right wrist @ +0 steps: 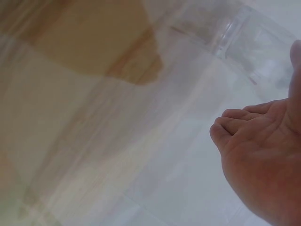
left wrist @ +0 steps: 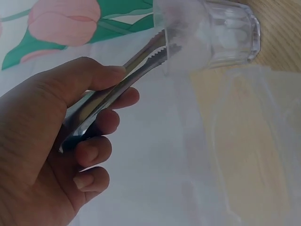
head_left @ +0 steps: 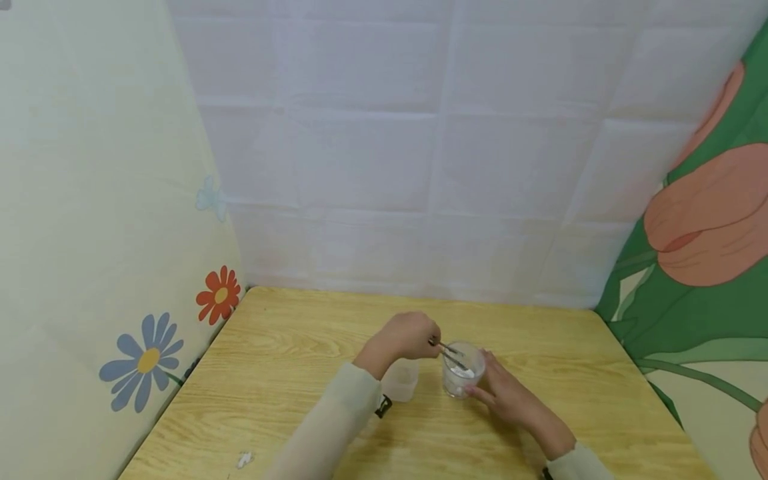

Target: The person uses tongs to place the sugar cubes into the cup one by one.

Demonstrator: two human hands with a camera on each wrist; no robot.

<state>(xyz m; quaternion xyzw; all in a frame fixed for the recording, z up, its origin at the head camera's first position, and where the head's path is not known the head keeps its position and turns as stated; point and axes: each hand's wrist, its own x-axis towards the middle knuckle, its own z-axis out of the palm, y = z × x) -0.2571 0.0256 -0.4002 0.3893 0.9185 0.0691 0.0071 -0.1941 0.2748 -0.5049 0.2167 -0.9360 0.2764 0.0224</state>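
Observation:
My left hand [head_left: 411, 335] grips metal tongs [left wrist: 106, 94] with serrated tips. Those tips reach inside the mouth of a clear glass [head_left: 454, 385], which has white pieces [head_left: 462, 371] in it. My right hand [head_left: 507, 393] holds the glass from the right, thumb on the near side and fingers behind. In the right wrist view the glass [right wrist: 254, 52] lies between thumb and fingers, partly cut off and blurred. A translucent plastic container [head_left: 401, 380] stands left of the glass, partly hidden under my left wrist.
The wood-grain table [head_left: 300, 333] meets a white cloth backdrop [head_left: 372, 167] behind and patterned cloths at both sides. A small white scrap [head_left: 245, 459] lies at the table's near left.

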